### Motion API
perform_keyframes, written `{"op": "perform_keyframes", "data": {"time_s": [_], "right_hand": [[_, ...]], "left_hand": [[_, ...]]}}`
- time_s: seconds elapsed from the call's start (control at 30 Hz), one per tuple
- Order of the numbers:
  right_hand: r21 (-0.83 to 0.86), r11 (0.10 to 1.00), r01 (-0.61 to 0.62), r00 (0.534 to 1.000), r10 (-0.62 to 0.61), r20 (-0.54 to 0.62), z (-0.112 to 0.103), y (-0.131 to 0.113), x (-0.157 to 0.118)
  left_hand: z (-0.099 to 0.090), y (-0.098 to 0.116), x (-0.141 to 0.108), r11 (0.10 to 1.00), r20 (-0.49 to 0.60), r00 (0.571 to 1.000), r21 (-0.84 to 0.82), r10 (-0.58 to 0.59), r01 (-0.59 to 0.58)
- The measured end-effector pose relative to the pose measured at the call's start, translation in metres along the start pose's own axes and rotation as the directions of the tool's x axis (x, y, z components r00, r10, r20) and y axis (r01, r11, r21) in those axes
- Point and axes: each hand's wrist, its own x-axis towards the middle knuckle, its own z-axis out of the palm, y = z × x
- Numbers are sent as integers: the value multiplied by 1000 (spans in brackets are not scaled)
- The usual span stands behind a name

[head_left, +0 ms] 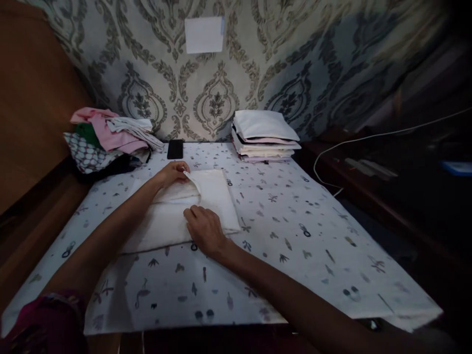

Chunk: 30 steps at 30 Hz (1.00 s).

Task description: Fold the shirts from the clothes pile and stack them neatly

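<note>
A white cloth (214, 196), apparently a towel or garment, lies partly folded on the patterned tablecloth. My left hand (173, 174) is closed in a pinch on a raised edge of its upper layer, near the far side. That layer curves up off the cloth below it. Lower and to the right, my right hand (204, 228) rests on the cloth's near part with its fingers curled. Its fingertips are turned under, so whether they grip any fabric is hidden.
A black phone (175, 149) lies behind the cloth. Rumpled clothes (110, 137) are heaped at the back left, and a neat stack of folded clothes (265, 135) stands at the back right. A white cable (354, 137) hangs beyond the table's right edge.
</note>
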Motion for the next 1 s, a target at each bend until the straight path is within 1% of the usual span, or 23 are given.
{"op": "perform_keyframes", "data": {"time_s": [0.07,0.17,0.3,0.5,0.63,0.7,0.73,0.8,0.87,0.93,1.0], "right_hand": [[-6,1000,18,1000,-18,-20,5,2,-4],[-11,999,44,996,-45,-82,11,5,-10],[3,996,84,984,-82,-155,15,8,-15],[72,985,158,981,-149,-123,13,12,-22],[164,966,200,975,-179,-134,6,14,-30],[234,948,214,972,-182,-150,0,17,-30],[271,939,211,972,-171,-163,-3,20,-27],[314,935,166,977,-112,-183,-10,30,-13],[282,956,79,984,-29,-175,-12,43,9],[205,979,-8,991,35,-126,-9,58,35],[155,986,-58,998,63,-30,1,70,56]], "left_hand": [[0,-2,0,1000,10,1000,-2,-13,13],[1,-2,-1,999,9,999,8,-32,32],[3,-2,-3,998,-35,999,57,-38,40],[12,-8,-5,965,-98,995,257,-29,54],[14,-8,-8,913,-129,992,407,14,40],[14,-7,-9,882,-138,990,470,36,34],[14,-7,-10,866,-142,989,498,44,33],[14,-7,-11,832,-146,988,554,56,35],[14,-8,-12,790,-151,986,612,73,35],[15,-9,-12,743,-168,980,668,108,32],[16,-10,-12,697,-190,971,716,148,34]]}}
